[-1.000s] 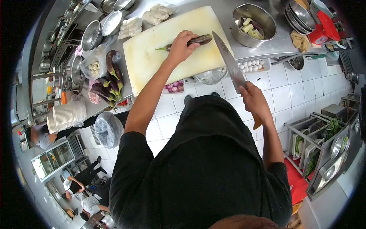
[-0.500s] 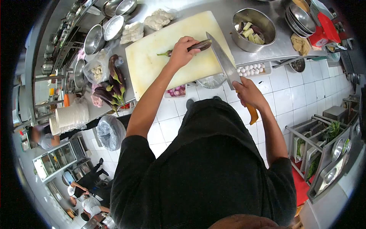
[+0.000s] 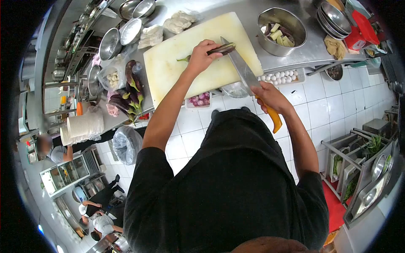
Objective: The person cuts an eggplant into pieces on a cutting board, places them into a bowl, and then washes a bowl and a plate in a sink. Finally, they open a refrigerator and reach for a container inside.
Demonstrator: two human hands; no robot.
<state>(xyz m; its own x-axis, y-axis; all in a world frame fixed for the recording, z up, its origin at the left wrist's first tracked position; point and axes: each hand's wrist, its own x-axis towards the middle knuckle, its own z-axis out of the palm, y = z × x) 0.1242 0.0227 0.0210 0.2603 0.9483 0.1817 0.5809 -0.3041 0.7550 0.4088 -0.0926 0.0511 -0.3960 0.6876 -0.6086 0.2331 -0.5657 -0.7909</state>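
Observation:
On a pale cutting board [image 3: 177, 71], my left hand [image 3: 201, 56] holds down a dark eggplant [image 3: 223, 49], its green stem sticking out to the left. My right hand [image 3: 270, 98] is wrapped round the yellow handle of a large knife [image 3: 244, 67]. Near its tip, the blade crosses over the eggplant's right end. At the back right of the board stands a deep steel pot [image 3: 276, 49] with cut eggplant pieces [image 3: 280, 35] in it.
Whole eggplants [image 3: 131, 90] lie left of the board beside a bag of garlic [image 3: 112, 78]. Steel bowls [image 3: 110, 44] stand at the back left. Eggs [image 3: 282, 76] and red onions [image 3: 199, 100] sit below the counter edge. Other people are at the far left.
The knife and my right hand have moved left, bringing the blade from beside the eggplant's right end to across it. My left hand keeps its hold. The whole view has shifted slightly.

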